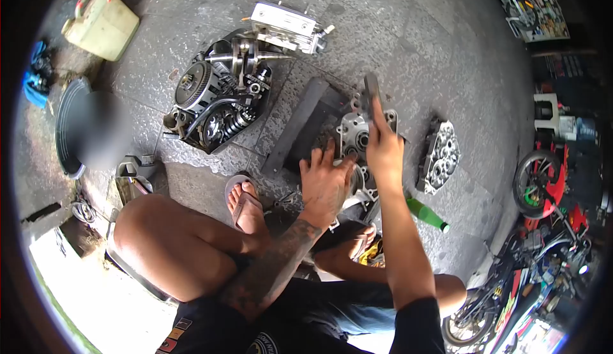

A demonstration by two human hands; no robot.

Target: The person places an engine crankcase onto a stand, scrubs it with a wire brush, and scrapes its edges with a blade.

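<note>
My left hand (pixel 325 180) lies with its fingers spread on the near left part of a silver engine case (pixel 350 130). Its fingertips are close to the round bearing openings in the case. My right hand (pixel 385 159) is closed, raised above the right side of the case. It grips what looks like a hammer (pixel 371 89), whose dark grey head is blurred and points away from me. Under and beside the case, a dark frame-like block (pixel 297 124) rests on the floor. My hands and forearms hide part of the case.
A partly stripped engine (pixel 220 92) sits at left, with a silver cylinder part (pixel 285 25) behind it. At right are another engine case half (pixel 440 156) and a green bottle (pixel 426 213). A jerrycan (pixel 105 25), black basin (pixel 71 127) and motorcycles (pixel 539 178) stand around.
</note>
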